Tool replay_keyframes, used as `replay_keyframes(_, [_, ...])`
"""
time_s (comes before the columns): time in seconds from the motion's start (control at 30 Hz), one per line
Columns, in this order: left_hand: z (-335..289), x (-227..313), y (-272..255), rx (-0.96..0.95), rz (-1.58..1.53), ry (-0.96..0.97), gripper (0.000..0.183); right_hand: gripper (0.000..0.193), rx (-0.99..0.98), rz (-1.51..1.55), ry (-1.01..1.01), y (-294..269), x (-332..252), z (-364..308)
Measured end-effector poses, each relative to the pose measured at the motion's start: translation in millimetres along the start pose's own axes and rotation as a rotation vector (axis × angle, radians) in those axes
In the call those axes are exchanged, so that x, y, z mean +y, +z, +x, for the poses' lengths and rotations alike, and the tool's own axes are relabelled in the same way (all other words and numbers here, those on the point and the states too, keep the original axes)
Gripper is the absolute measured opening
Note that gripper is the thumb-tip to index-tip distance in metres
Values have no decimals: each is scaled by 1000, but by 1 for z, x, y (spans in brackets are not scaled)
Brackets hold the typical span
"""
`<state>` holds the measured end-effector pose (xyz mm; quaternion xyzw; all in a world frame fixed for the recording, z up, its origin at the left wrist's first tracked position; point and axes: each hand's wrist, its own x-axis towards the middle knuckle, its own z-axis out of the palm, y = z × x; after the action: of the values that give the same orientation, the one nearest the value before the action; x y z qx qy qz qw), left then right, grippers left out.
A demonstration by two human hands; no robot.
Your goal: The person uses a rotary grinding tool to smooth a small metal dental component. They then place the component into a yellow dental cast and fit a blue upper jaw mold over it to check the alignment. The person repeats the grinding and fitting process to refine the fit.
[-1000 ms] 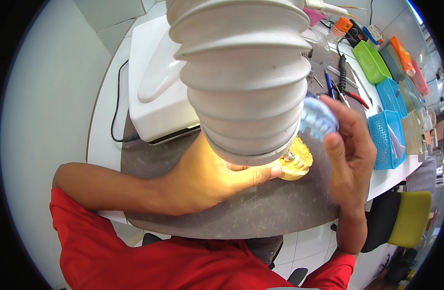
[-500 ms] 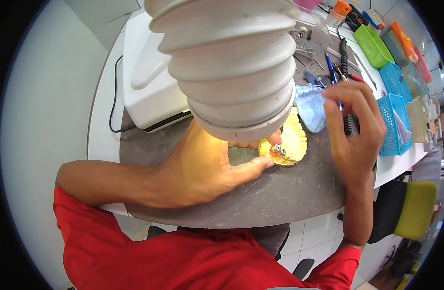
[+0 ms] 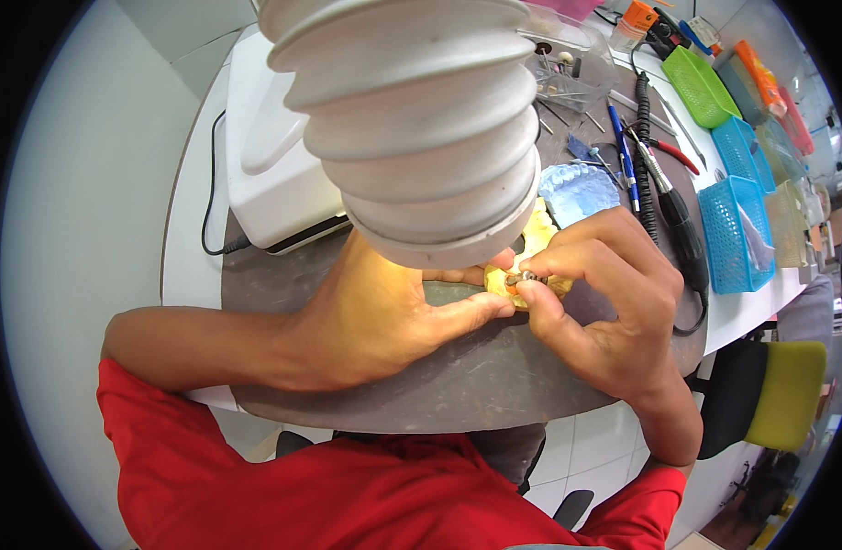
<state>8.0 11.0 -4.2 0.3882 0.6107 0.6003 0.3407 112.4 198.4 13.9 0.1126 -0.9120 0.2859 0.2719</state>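
A yellow dental cast (image 3: 537,229) rests on the grey work board, partly covered by both hands. My left hand (image 3: 366,321) is closed around its left edge, the thumb pressing near the front. At the cast's front, the thumb and index finger of my right hand (image 3: 627,312) pinch a small silvery metal piece (image 3: 526,277), which sits by an orange-pink patch. Just behind lies a light blue dental cast (image 3: 577,191). A wide white ribbed hose (image 3: 421,128) hangs over the board and hides part of my left hand's fingers.
A white boxy machine (image 3: 274,183) stands to the left, its black cable trailing. On the right lie a black handpiece (image 3: 682,229), a blue pen (image 3: 623,151) and red-handled pliers (image 3: 675,154). Blue baskets (image 3: 728,238) and a green basket (image 3: 701,87) line the far right.
My right hand has come left and down from the air onto the yellow cast, and now pinches the metal piece. My left hand keeps its hold.
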Motion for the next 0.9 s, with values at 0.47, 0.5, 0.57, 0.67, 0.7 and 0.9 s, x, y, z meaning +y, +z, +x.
replay_keyframes(0.47, [0, 7, -6, 110, 100, 132, 21, 14, -50, 131, 119, -2, -5, 3])
replay_keyframes(0.5, [0, 6, -4, 132, 42, 143, 20, 15, -55, 140, 103, -2, -5, 4])
replay_keyframes(0.57, [1, 2, -1, 176, -74, 166, 20, 15, -35, 144, 73, -2, -3, 5])
replay_keyframes(0.67, [-2, 9, 1, 193, -113, 137, 21, 16, -6, 146, 46, -3, -4, 8])
replay_keyframes(0.7, [-3, 11, 1, 186, -156, 116, 22, 16, 2, 147, 40, -3, -5, 8])
replay_keyframes(0.9, [-3, 15, 0, 197, -216, 98, 20, 18, 35, 227, 103, -5, -9, 7])
